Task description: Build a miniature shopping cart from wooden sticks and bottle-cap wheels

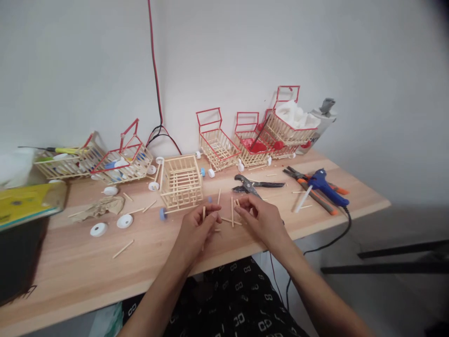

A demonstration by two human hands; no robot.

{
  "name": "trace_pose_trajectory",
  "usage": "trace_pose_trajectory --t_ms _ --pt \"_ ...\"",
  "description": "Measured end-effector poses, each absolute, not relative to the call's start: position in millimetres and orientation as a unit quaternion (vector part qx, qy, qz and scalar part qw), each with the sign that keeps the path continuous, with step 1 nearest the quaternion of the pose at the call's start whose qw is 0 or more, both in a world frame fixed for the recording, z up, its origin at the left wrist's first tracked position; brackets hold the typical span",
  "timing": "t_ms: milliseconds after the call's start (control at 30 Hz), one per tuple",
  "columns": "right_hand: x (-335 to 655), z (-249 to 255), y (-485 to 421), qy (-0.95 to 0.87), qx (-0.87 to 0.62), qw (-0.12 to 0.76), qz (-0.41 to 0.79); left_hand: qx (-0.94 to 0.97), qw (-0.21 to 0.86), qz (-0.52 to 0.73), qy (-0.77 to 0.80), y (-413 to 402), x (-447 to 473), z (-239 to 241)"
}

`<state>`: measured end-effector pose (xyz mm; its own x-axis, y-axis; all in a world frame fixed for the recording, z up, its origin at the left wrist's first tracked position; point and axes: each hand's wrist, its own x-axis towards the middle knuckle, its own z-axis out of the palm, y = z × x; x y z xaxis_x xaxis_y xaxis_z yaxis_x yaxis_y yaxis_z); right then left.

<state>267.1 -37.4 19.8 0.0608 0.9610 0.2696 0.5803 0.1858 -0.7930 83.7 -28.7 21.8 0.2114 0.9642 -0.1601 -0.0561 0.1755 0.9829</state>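
Note:
My left hand point(198, 228) is closed, with a thin wooden stick point(204, 213) upright between thumb and fingers. To its right, my right hand point(261, 216) pinches the end of another short stick point(237, 202). A longer stick point(232, 213) stands out beside those fingertips; whether they touch it I cannot tell. Loose sticks lie on the table under and between both hands. Just beyond my left hand sits a small stick-built cart basket point(180, 181) with blue wheels. Black-handled pliers point(249, 186) lie beyond my right hand.
Several small carts with red handles, one of them a cart point(217, 145), line the wall. A blue glue gun point(326, 187) and orange-handled pliers point(315, 196) lie right, near the table edge. White wheels point(98, 229) and a yellow packet point(28, 206) are on the left.

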Motion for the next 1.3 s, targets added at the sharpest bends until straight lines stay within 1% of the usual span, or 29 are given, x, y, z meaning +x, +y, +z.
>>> trace_pose_trajectory --t_ms 200,433,567,633,700,800,900,967,1033,1100,1200,1300 --pt "257.3 23.0 -46.3 -0.669 -0.569 0.394 0.270 0.503 0.592 0.417 0.472 -27.9 90.1 22.8" --pt "243.3 17.7 -53.3 -0.710 -0.558 0.362 0.229 0.522 0.556 0.436 0.478 -34.7 90.3 17.6" --pt "236.4 21.9 -57.3 -0.714 -0.541 0.361 0.258 0.530 0.544 0.420 0.498 -37.1 79.6 24.2" --pt "237.4 28.0 -58.8 -0.719 -0.525 0.371 0.266 0.532 0.521 0.416 0.521 -37.8 71.0 28.4" --pt "246.7 34.9 -59.0 -0.716 -0.523 0.395 0.239 0.527 0.495 0.401 0.563 -38.8 60.4 31.0" --pt "282.7 42.7 -58.7 -0.687 -0.569 0.432 0.135 0.495 0.478 0.399 0.606 -41.5 42.4 30.7" --pt "341.7 44.4 -58.4 -0.645 -0.641 0.416 -0.001 0.495 0.465 0.377 0.629 -44.6 27.3 27.4" --pt "384.6 42.0 -57.2 -0.611 -0.695 0.369 -0.089 0.496 0.455 0.363 0.644 -45.5 20.6 25.1" --pt "421.4 37.9 -54.7 -0.574 -0.757 0.283 -0.130 0.498 0.448 0.351 0.654 -44.5 16.1 23.2" --pt "446.7 34.0 -50.9 -0.529 -0.811 0.206 -0.145 0.520 0.428 0.334 0.659 -41.3 12.4 21.6" --pt "463.6 30.5 -42.2 -0.474 -0.866 0.109 -0.116 0.584 0.374 0.283 0.662 -33.4 7.1 19.6" --pt "470.2 28.4 -32.0 -0.455 -0.887 0.057 -0.052 0.632 0.318 0.248 0.662 -26.4 4.6 19.4"
